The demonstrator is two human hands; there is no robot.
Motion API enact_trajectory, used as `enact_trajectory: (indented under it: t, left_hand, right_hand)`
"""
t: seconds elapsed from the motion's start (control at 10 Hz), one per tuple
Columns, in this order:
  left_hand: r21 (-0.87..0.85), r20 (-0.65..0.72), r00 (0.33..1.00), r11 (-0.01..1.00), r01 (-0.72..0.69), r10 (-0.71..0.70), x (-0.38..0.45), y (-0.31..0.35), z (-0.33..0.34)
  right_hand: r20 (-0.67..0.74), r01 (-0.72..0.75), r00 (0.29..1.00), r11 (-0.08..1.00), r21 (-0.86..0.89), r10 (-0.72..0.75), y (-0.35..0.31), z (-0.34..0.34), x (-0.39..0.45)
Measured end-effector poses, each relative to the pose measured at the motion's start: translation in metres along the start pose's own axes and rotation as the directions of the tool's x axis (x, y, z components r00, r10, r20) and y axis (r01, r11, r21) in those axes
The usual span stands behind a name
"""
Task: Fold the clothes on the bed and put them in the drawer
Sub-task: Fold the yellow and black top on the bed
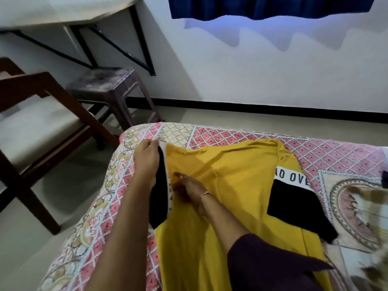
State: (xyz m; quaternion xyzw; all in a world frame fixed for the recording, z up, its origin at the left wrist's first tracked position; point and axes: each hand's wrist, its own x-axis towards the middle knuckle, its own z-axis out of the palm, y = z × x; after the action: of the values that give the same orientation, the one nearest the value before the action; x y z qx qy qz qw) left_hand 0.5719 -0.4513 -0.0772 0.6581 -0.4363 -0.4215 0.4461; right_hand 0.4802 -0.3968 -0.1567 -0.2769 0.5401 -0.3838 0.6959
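A yellow shirt (231, 175) with black parts is lying mid-frame on the bed (241, 133). The left hand (147, 158) is pinching its black edge; the right hand (186, 189) is pressing flat, fingers apart.

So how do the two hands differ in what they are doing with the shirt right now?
The left hand reaches to the far edge of the yellow and black shirt and grips its black sleeve; the right hand sits nearer, resting on the yellow cloth in the middle. The left wrist is bare; the right wrist wears a thin bangle. Both touch the same shirt, spread on the patterned bedspread.
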Motion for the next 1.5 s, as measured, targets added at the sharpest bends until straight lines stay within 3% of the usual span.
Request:
enact_trajectory:
  t: [0.1,0.2,0.3,0.4,0.5,0.6,0.7,0.8,0.9,1.0,1.1,1.3,1.4,1.5]
  left_hand:
    - [0.087,0.155,0.987,0.996,0.016,-0.03,-0.015,0.005,0.021]
    - [0.191,0.327,0.935,0.978,0.079,-0.14,-0.051,-0.002,0.062]
    - [0.168,0.521,0.809,0.962,0.216,-0.273,-0.068,-0.01,0.082]
    - [0.239,0.754,0.565,0.941,0.238,-0.335,-0.067,-0.016,0.092]
    - [0.237,0.769,0.561,0.951,0.197,-0.307,-0.052,-0.021,0.092]
    - [0.178,0.438,0.893,0.984,0.029,-0.106,-0.016,-0.035,0.088]
    - [0.481,0.335,0.937,0.837,-0.261,0.1,0.01,-0.048,0.082]
    - [0.685,0.608,0.794,0.485,-0.543,0.031,0.033,-0.062,0.081]
    - [0.688,0.688,0.725,0.342,-0.64,-0.028,0.043,-0.07,0.086]
    - [0.791,0.573,0.819,0.256,-0.555,0.006,0.051,-0.067,0.095]
    - [0.85,0.466,0.885,0.269,-0.453,0.02,0.055,-0.062,0.101]
    - [0.861,0.467,0.884,0.239,-0.449,-0.02,0.056,-0.059,0.13]
    - [0.876,0.408,0.91,0.312,-0.367,-0.076,0.067,-0.063,0.137]
    - [0.88,0.395,0.914,0.324,-0.347,-0.093,0.068,-0.063,0.137]
  right_hand:
    - [-0.005,-0.019,1.0,0.976,0.219,0.021,-0.013,0.005,-0.006]
    - [-0.142,0.031,0.989,0.914,0.404,0.029,-0.02,-0.037,-0.006]
    - [-0.201,-0.018,0.973,0.899,0.439,0.117,-0.017,-0.07,-0.014]
    - [-0.198,-0.152,0.954,0.932,0.329,0.225,-0.024,-0.117,-0.017]
    - [-0.309,-0.168,0.924,0.966,0.196,0.223,-0.033,-0.119,-0.012]
    - [-0.509,-0.173,0.858,0.9,-0.401,-0.062,-0.038,-0.119,0.003]
    - [-0.48,-0.195,0.857,0.745,-0.638,-0.187,-0.038,-0.108,0.008]
    - [-0.367,-0.236,0.923,0.583,-0.778,-0.116,-0.039,-0.111,0.006]
    - [-0.357,-0.278,0.933,0.527,-0.803,-0.052,-0.039,-0.124,0.005]
    - [-0.407,-0.387,0.91,0.503,-0.773,0.074,-0.045,-0.148,-0.004]
    - [-0.442,-0.464,0.883,0.453,-0.761,0.159,-0.042,-0.16,-0.013]
    - [-0.559,-0.58,0.812,0.337,-0.742,0.169,-0.036,-0.17,-0.031]
    - [-0.584,-0.631,0.776,0.303,-0.714,0.239,-0.039,-0.174,-0.035]
    - [-0.623,-0.682,0.723,0.162,-0.714,0.297,-0.038,-0.175,-0.043]
